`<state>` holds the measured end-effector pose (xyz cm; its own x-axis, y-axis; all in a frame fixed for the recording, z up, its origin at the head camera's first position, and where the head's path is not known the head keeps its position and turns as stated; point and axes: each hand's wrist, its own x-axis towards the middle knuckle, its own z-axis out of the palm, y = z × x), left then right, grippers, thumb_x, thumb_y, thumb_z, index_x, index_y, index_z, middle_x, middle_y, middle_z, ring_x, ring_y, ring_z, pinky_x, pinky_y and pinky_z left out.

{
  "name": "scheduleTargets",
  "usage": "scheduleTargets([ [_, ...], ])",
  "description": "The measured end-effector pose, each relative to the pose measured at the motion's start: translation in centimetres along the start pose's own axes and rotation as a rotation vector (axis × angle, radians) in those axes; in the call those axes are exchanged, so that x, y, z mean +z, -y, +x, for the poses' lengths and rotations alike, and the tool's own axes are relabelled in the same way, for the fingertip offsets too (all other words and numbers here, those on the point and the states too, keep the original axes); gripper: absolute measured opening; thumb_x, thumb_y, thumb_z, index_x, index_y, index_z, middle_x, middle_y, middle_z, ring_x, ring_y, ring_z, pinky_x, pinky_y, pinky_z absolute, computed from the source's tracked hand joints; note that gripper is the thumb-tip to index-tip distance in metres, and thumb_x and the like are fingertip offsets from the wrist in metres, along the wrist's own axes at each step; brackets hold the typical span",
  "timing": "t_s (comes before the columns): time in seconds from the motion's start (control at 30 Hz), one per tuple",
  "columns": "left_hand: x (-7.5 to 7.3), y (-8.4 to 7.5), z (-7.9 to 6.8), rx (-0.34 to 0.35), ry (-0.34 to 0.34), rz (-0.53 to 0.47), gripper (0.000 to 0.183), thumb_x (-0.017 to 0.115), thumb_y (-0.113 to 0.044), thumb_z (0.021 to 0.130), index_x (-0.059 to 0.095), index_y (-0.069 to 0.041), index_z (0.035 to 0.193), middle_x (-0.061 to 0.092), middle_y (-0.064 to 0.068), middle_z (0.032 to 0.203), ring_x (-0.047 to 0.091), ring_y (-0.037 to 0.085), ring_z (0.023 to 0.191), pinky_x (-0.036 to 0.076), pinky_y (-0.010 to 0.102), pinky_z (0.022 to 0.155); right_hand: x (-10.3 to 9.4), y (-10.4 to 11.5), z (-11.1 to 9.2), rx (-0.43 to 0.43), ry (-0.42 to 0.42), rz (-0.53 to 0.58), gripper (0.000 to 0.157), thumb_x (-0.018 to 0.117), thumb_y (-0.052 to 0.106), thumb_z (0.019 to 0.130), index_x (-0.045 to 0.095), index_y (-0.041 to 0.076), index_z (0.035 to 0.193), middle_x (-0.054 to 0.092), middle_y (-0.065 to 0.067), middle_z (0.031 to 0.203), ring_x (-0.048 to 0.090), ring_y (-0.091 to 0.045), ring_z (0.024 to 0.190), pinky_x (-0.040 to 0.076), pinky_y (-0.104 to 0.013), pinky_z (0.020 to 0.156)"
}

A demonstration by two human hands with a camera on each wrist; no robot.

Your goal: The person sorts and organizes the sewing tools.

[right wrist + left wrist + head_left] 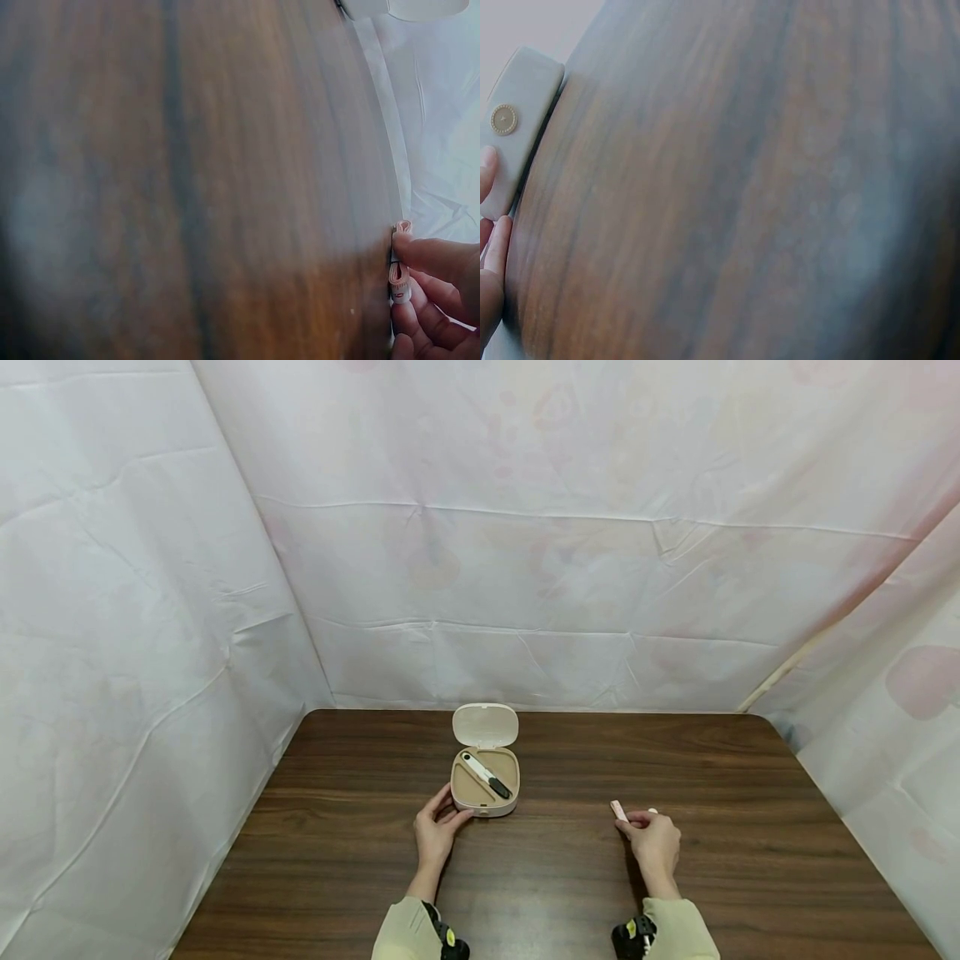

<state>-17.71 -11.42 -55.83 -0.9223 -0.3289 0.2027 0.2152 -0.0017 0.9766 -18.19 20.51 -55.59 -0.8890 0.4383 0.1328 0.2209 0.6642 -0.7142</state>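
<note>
A small cream sewing box [485, 810] with a beige inside stands on the table, its lid [485, 725] raised at the back. In it a slim white tool with a black end [484, 774] lies aslant; its exact kind is too small to tell. My left hand [437, 835] holds the box by its front left corner, thumb on the front face near the round clasp [504, 119]. Well to the right, my right hand [654, 845] pinches a folded pale pink measuring tape [400, 279] between thumb and fingers. Part of the tape is hidden by the fingers.
The dark wood table [555, 877] has rounded far corners. White sheeting [480, 568] hangs behind it and along both sides. Black wrist straps [633, 937] sit at the cuffs of both sleeves.
</note>
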Motion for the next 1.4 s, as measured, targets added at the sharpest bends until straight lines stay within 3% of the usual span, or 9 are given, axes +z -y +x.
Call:
scheduleTargets([
  [0.8,0.1,-0.3,-0.1,0.024,-0.006,0.012,0.055,0.07,0.017,0.062,0.051,0.016,0.113,0.054,0.035,0.1,0.051,0.046,0.091,0.046,0.053,0.075,0.5,1.8,0.2,-0.09,0.073,0.025,0.013,0.076,0.011,0.068,0.071,0.002,0.075,0.064,-0.007,0.064,0.054,-0.016,0.054,0.041,-0.028,0.046],
  [1.1,-0.1,2.5,0.5,0.005,-0.035,0.032,0.057,0.076,0.007,0.06,0.057,0.006,0.114,0.059,0.025,0.099,0.056,0.036,0.091,0.053,0.037,0.073,1.2,3.1,0.5,-0.149,0.098,0.06,0.012,0.076,0.009,0.067,0.071,0.001,0.073,0.064,-0.009,0.064,0.056,-0.016,0.055,0.042,-0.025,0.046],
  [1.4,-0.1,2.5,0.5,-0.02,-0.036,0.038,0.058,0.077,0.006,0.06,0.058,0.004,0.114,0.059,0.023,0.1,0.056,0.034,0.091,0.053,0.037,0.074,2.2,5.0,0.7,-0.194,0.1,0.071,0.01,0.077,0.01,0.066,0.071,0.004,0.071,0.064,-0.004,0.062,0.055,-0.015,0.055,0.043,-0.027,0.048],
])
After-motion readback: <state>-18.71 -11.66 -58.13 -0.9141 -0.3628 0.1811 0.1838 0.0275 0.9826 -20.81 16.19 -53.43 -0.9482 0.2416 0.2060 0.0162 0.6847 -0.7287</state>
